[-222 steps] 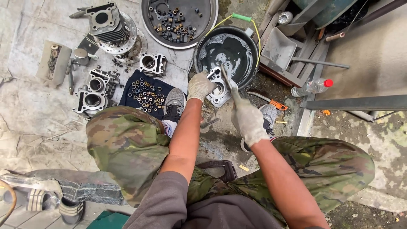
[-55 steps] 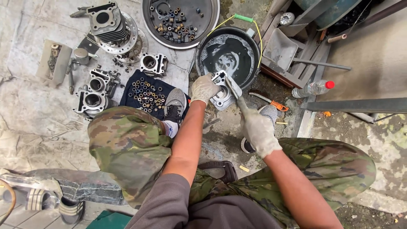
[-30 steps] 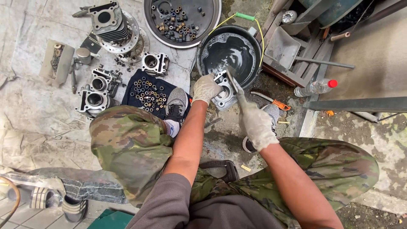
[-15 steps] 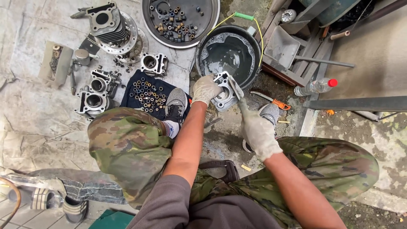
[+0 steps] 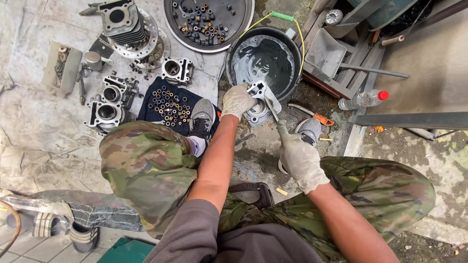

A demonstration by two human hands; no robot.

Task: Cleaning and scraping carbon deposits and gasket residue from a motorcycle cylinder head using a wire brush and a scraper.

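My left hand point(image 5: 237, 100), in a dirty white glove, grips a grey metal engine part point(image 5: 260, 108) and holds it at the near rim of a black basin point(image 5: 287, 58) of dark liquid. My right hand point(image 5: 298, 157), also gloved, is closed around the handle of a thin tool point(image 5: 271, 108) whose tip rests against the engine part. I am seated low, camouflage trousers and grey shoes on either side of the part.
Engine cylinders point(image 5: 126, 23) and cylinder heads point(image 5: 108, 113) lie on the cloth at left. Small rings and nuts cover a dark cloth point(image 5: 166, 103). A round tray point(image 5: 208, 22) of bolts is at the top. A plastic bottle point(image 5: 361, 100) and metal scoop point(image 5: 324, 52) lie right.
My right hand has shifted slightly back and forth with the tool against the part over the last seconds. My left hand has kept hold of the part at the basin's edge.
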